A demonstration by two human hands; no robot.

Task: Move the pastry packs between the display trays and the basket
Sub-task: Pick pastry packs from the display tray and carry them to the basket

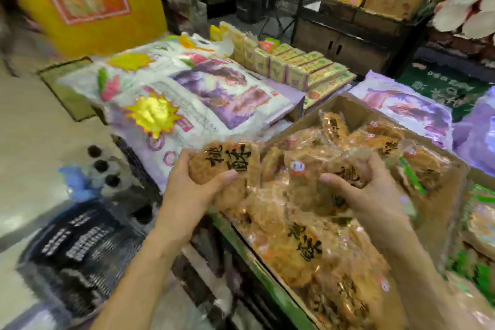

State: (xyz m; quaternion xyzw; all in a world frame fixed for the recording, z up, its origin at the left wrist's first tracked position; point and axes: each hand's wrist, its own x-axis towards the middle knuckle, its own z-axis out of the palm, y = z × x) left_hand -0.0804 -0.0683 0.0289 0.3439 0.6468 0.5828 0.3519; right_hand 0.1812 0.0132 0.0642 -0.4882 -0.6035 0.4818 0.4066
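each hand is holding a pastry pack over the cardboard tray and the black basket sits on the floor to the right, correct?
Not quite: the black basket sits to the left, as the head view shows. The rest holds: left hand and right hand each grip a pastry pack over the cardboard tray.

The pastry packs [225,166] are golden brown under clear wrap, with bold black characters and small red-and-white stickers. The tray [348,107] is plain brown cardboard, the basket [80,249] black. The bags [214,96] are white and purple with yellow starbursts; the boxes [302,67] yellow and green.
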